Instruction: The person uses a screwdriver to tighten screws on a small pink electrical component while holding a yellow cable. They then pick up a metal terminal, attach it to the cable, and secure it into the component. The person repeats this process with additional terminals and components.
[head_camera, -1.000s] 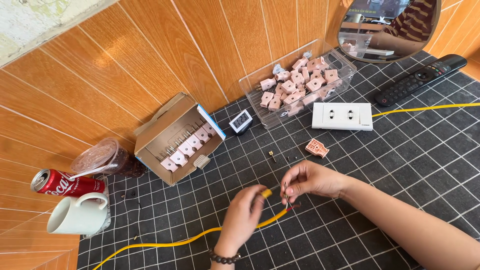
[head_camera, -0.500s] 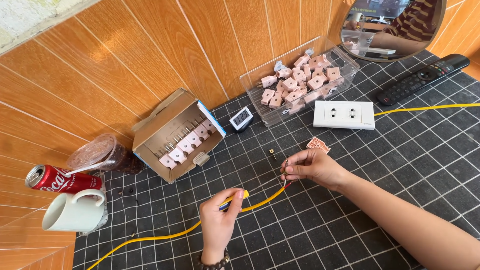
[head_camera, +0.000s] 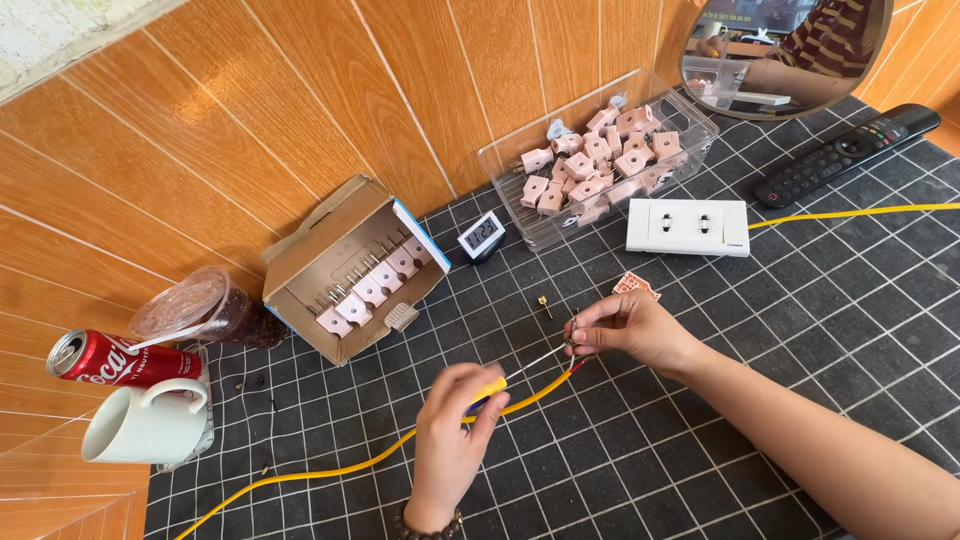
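1. My left hand (head_camera: 450, 445), lower centre of the frame: fingers closed round the yellow handle of a screwdriver (head_camera: 512, 375), whose thin metal shaft runs up and to the right to my other hand.
2. My right hand (head_camera: 625, 328), centre right: fingertips pinched tight on a small part at the stripped end of the yellow cable (head_camera: 350, 466); the part itself is too small to make out. The screwdriver tip meets it there.
3. Yellow cable: runs from that pinch down and left, under my left hand, to the lower left edge of the frame, lying on the black gridded mat (head_camera: 760, 340).
4. Pink plug piece (head_camera: 637, 286): on the mat just above my right hand, apart from it.
5. Small brass part (head_camera: 543, 301): on the mat, left of the right hand.
6. White double socket (head_camera: 688, 227): upper centre right, a second stretch of yellow cable leaving it toward the right edge.
7. Clear plastic box (head_camera: 690, 140) of pink plugs: above the socket, against the wooden wall.
8. Open cardboard box (head_camera: 330, 240) of pink plugs: centre left.
9. Small white digital display (head_camera: 481, 238): between the two boxes.
10. Black remote control (head_camera: 850, 152): upper right.
11. Red drink can (head_camera: 100, 358), white mug (head_camera: 145, 424), plastic cup (head_camera: 200, 310) with dark drink: left edge.
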